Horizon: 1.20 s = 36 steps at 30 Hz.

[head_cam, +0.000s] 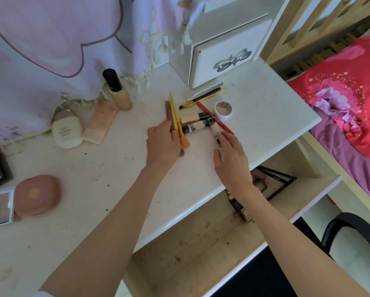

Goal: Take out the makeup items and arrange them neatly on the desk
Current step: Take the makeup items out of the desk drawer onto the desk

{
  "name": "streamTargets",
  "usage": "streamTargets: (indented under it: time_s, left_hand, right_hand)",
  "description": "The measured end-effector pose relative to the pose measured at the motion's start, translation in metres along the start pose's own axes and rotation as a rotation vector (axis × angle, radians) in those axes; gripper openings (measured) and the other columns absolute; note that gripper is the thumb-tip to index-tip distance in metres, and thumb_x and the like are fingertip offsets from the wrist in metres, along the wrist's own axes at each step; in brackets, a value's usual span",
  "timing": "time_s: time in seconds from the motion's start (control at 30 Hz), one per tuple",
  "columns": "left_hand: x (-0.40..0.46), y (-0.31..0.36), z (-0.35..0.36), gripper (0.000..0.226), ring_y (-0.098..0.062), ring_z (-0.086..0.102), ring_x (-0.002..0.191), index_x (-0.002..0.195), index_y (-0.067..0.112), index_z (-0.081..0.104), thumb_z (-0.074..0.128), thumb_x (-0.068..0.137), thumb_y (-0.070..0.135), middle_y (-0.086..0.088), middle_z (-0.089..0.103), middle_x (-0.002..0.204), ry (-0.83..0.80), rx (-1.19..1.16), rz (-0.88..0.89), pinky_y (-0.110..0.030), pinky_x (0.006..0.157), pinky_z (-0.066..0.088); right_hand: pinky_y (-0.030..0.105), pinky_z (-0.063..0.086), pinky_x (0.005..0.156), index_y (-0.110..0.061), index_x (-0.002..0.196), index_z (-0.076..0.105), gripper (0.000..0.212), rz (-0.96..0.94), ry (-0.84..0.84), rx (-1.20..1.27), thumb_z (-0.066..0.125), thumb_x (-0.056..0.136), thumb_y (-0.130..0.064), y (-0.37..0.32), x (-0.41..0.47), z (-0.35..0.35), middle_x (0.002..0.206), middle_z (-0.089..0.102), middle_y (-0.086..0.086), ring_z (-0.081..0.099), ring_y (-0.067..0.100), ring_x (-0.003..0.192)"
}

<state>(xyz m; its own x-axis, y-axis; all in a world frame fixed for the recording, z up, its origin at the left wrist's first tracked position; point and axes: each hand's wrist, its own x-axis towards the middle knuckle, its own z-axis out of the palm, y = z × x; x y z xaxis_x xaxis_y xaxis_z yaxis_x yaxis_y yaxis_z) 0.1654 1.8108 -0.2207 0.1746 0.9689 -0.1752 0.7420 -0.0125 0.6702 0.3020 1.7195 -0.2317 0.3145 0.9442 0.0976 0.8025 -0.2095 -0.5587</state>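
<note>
Centre frame, the left hand (pixel 162 144) is gripping the brushes (pixel 176 122), their long axis running up-frame and slightly left. The right hand (pixel 231 161), fingers relaxed and holding nothing, is touching the nearest tube (pixel 215 128), which is lying diagonally just right of the brushes.

white drawer box (pixel 220 58) with bow handle | pink curtain (pixel 51 39) left of it | red floral bedding (pixel 351 103) right | black chair (pixel 355 234) below-right
</note>
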Motion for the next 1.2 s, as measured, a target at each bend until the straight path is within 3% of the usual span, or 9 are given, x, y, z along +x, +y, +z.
streamTargets:
  time_s: [0.07,0.17,0.43,0.53,0.67,0.87,1.0,1.07,1.2]
  left_hand:
    - [-0.002,-0.006,0.002,0.027,-0.03,0.047,0.112,0.112,0.01,0.052,0.03,0.096,0.015,-0.011,0.058,0.117,-0.029,0.107,0.038,-0.046,0.094,0.042]
    - [-0.007,-0.009,0.004,0.035,-0.028,0.032,0.125,0.131,0.015,0.041,0.028,0.098,0.019,-0.007,0.044,0.137,-0.051,0.181,0.047,-0.045,0.099,0.032]
    - [-0.005,-0.011,-0.005,0.034,-0.028,0.034,0.124,0.127,0.013,0.045,0.03,0.099,0.025,-0.008,0.05,0.129,-0.116,0.167,0.034,-0.045,0.099,0.035]
    - [-0.01,-0.013,-0.011,0.043,-0.03,0.033,0.13,0.135,0.011,0.038,0.03,0.098,0.033,-0.012,0.039,0.141,-0.171,0.182,0.059,-0.048,0.105,0.033]
    - [-0.046,-0.012,-0.017,0.059,-0.023,0.016,0.141,0.147,0.016,0.017,0.034,0.097,0.042,-0.006,0.015,0.155,-0.146,0.27,0.171,-0.036,0.112,0.019]
    - [-0.13,0.002,0.011,0.048,-0.023,0.041,0.131,0.139,0.013,0.039,0.049,0.094,0.027,-0.009,0.04,0.144,-0.079,0.3,0.516,-0.03,0.104,0.031]
    - [-0.173,0.005,0.062,0.041,-0.017,0.051,0.12,0.135,0.011,0.044,0.043,0.095,0.022,-0.007,0.051,0.132,-0.232,0.258,0.631,-0.026,0.099,0.041]
    - [-0.181,0.0,0.091,0.044,-0.014,0.044,0.124,0.139,0.014,0.037,0.038,0.097,0.024,-0.004,0.045,0.137,-0.337,0.265,0.607,-0.023,0.1,0.037]
    - [-0.174,-0.016,0.145,0.05,-0.018,0.026,0.136,0.144,0.016,0.024,0.038,0.096,0.016,-0.005,0.028,0.148,-0.45,0.325,0.466,-0.034,0.109,0.032]
  right_hand:
    - [0.027,0.031,0.104,-0.003,0.136,0.043,0.045,-0.005,-0.043,-0.042,0.051,0.091,-0.006,0.002,-0.004,0.001,0.14,0.044,0.014,0.044,0.029,0.127]
    - [0.035,0.03,0.112,-0.004,0.14,0.037,0.049,-0.012,-0.072,-0.093,0.049,0.093,-0.011,0.004,-0.008,0.001,0.145,0.038,0.012,0.037,0.027,0.133]
    - [0.034,0.024,0.114,-0.01,0.146,0.027,0.052,-0.013,-0.137,-0.135,0.043,0.097,-0.022,0.007,-0.014,-0.005,0.152,0.027,0.011,0.028,0.025,0.139]
    - [0.033,0.023,0.112,-0.01,0.145,0.028,0.053,0.006,-0.137,-0.124,0.045,0.097,-0.023,0.006,-0.022,-0.013,0.152,0.027,0.012,0.029,0.026,0.139]
    - [0.038,0.026,0.114,-0.012,0.144,0.031,0.05,0.024,-0.156,-0.088,0.043,0.098,-0.025,0.009,-0.052,-0.028,0.153,0.026,0.01,0.026,0.024,0.14]
    - [0.041,0.025,0.114,-0.009,0.14,0.039,0.047,0.034,-0.245,-0.193,0.047,0.096,-0.023,0.045,-0.1,-0.046,0.145,0.039,0.011,0.033,0.025,0.136]
    - [0.041,0.024,0.113,-0.013,0.139,0.04,0.045,0.036,-0.378,-0.356,0.044,0.096,-0.026,0.093,-0.105,-0.058,0.141,0.044,0.007,0.036,0.022,0.133]
    - [0.04,0.025,0.112,-0.014,0.138,0.041,0.044,0.022,-0.449,-0.429,0.044,0.095,-0.024,0.117,-0.1,-0.059,0.141,0.045,0.006,0.037,0.022,0.132]
    - [0.038,0.027,0.109,-0.016,0.14,0.037,0.048,-0.013,-0.591,-0.519,0.045,0.092,-0.018,0.148,-0.084,-0.05,0.144,0.04,0.007,0.035,0.025,0.133]
